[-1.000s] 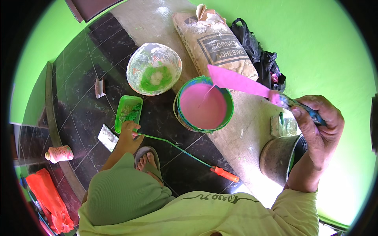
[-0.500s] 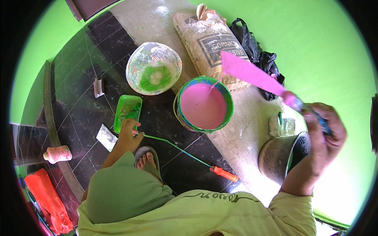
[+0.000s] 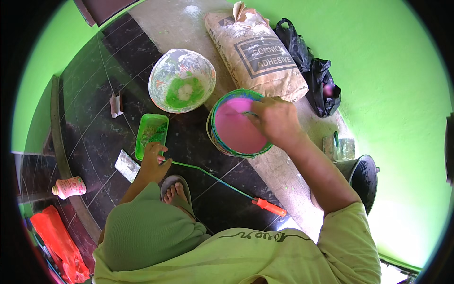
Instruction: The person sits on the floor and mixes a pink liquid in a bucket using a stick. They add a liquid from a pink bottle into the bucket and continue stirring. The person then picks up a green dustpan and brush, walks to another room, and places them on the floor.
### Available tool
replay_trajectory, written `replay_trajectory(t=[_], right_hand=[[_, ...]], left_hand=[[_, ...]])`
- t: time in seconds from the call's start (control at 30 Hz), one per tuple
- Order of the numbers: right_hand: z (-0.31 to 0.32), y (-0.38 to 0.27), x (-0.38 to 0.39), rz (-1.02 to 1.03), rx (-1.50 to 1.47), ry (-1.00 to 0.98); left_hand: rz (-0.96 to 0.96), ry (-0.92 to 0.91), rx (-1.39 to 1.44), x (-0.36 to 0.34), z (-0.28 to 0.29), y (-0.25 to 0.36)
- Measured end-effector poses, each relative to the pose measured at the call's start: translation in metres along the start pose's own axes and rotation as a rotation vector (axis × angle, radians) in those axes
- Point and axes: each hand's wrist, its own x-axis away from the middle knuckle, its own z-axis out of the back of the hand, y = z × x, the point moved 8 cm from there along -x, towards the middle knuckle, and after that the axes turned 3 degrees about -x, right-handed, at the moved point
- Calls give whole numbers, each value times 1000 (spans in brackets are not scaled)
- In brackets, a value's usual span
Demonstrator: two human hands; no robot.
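**Hand over the pink paint bucket, on a dark tiled floor**

Bright green walls enclose a floor of dark, glossy tiles (image 3: 101, 128) with a bare cement strip running beside them toward the far wall. The person crouches low, one sandalled foot (image 3: 176, 193) showing between the knees.

The right hand (image 3: 273, 120) reaches over the far rim of a round bucket (image 3: 213, 137) filled with pink paint (image 3: 236, 130). Its fingers are curled shut around a thin tool whose tip lies across the paint surface; most of the tool is hidden under the hand, so its kind cannot be told. The bucket stands at the edge where tiles meet cement, its rim smeared green and blue.

The left hand (image 3: 153, 163) rests on the tiles just below a small green rectangular tray (image 3: 151, 135). Its fingers are bent and narrow, touching the near end of the tray and the tip of a long thin green rod with an orange handle (image 3: 268, 207), which lies slantwise across the floor toward the person's right knee. Whether the fingers actually grip the rod cannot be told.

Beyond the tray sits a wide white bowl (image 3: 182, 80) stained with green paint. Behind the bucket lies a paper sack of powder (image 3: 257, 57), torn open at the top, with crumpled black plastic bags (image 3: 314, 78) beside it against the wall. A dark empty pail (image 3: 362, 177) stands near the right elbow. On the left, a small pink bottle (image 3: 68, 187) lies on its side near an orange-red plastic bag (image 3: 56, 244), and a flat grey scraper piece (image 3: 126, 165) lies just beside the left hand.
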Motion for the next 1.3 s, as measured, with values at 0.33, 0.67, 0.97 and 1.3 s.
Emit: replay_trajectory(t=[0.33,0.67,0.97,1.3], right_hand=[[-78,30,-4,-199,217,-509],[-73,3,-16,-138,-26,-335],[-94,37,-3,-158,198,-488],[-67,12,-14,-140,-69,-247]], left_hand=[[-26,52,19,3,5,-10],[-51,54,32,-2,4,-2],[-7,39,43,5,8,-15],[-27,11,17,-3,2,-6]])
